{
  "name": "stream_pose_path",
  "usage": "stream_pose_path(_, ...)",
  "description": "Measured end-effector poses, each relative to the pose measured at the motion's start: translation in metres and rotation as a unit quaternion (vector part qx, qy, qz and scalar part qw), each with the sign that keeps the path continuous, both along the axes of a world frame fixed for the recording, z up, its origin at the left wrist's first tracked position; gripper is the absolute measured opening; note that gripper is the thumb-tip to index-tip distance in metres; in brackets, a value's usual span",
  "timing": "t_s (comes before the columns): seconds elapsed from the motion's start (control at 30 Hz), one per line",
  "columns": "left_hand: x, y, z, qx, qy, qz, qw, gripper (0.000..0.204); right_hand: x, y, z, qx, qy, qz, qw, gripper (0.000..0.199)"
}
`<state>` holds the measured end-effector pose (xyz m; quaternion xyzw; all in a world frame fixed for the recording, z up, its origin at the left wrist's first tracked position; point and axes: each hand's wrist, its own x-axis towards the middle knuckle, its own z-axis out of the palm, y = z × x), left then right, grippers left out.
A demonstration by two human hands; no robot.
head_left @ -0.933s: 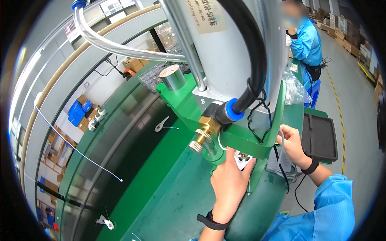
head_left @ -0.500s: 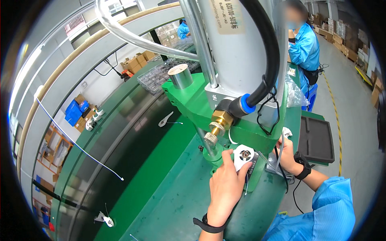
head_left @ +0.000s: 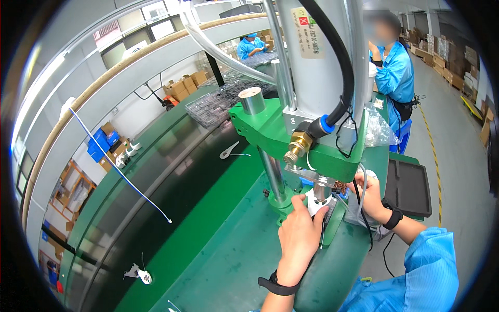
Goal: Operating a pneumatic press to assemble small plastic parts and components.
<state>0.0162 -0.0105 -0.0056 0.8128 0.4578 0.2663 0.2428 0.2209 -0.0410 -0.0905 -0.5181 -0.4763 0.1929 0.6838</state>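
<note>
My left hand (head_left: 300,229) pinches a white plastic part (head_left: 315,207) between thumb and fingers. The part has a round end and a thin white wire, and sits on the base of a green bench press (head_left: 322,148). The press's metal ram (head_left: 320,192) is down on the round end and covers its centre. On the right of the press, my right hand (head_left: 373,197) has its fingers bent together beside a heap of small copper-coloured pieces (head_left: 340,188). Cables cross in front of those fingertips, and what they hold is hidden.
A green conveyor belt (head_left: 208,192) with several white parts runs along the left. A black hose (head_left: 340,62) arches over the press. Beyond the right hand is a dark tray (head_left: 408,187). A co-worker in blue (head_left: 397,70) sits at the far right.
The press ram has come down onto the white part, whose open round centre showed before. My view has shifted slightly. Both hands stay about where they were at the press.
</note>
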Motion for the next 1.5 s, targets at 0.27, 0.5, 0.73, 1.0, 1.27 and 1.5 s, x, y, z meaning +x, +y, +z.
stream_pose_path(0.27, -0.002, 0.002, 0.004, 0.001, 0.018, -0.017, 1.0, 0.04, 0.014, 0.002, 0.046, -0.037, 0.012, 0.098, 0.994, 0.017)
stream_pose_path(0.5, -0.004, 0.006, 0.003, 0.004, 0.005, -0.014, 1.0, 0.037, 0.004, 0.015, 0.064, -0.096, 0.007, 0.231, 0.968, 0.021)
stream_pose_path(0.73, -0.004, 0.005, 0.003, -0.009, -0.006, -0.021, 1.0, 0.037, -0.013, 0.031, 0.073, -0.138, -0.18, 0.3, 0.927, 0.021)
stream_pose_path(1.0, -0.002, 0.006, 0.005, 0.0, 0.005, -0.025, 1.0, 0.037, 0.001, 0.036, 0.062, -0.039, -0.305, 0.296, 0.904, 0.021)
stream_pose_path(1.27, -0.004, 0.001, 0.004, 0.003, 0.021, -0.009, 1.0, 0.038, 0.017, 0.009, 0.03, -0.004, -0.189, -0.018, 0.982, 0.024)
stream_pose_path(1.5, -0.001, -0.004, 0.01, 0.009, 0.069, 0.001, 0.998, 0.038, 0.006, -0.012, 0.01, -0.063, -0.359, -0.158, 0.918, 0.026)
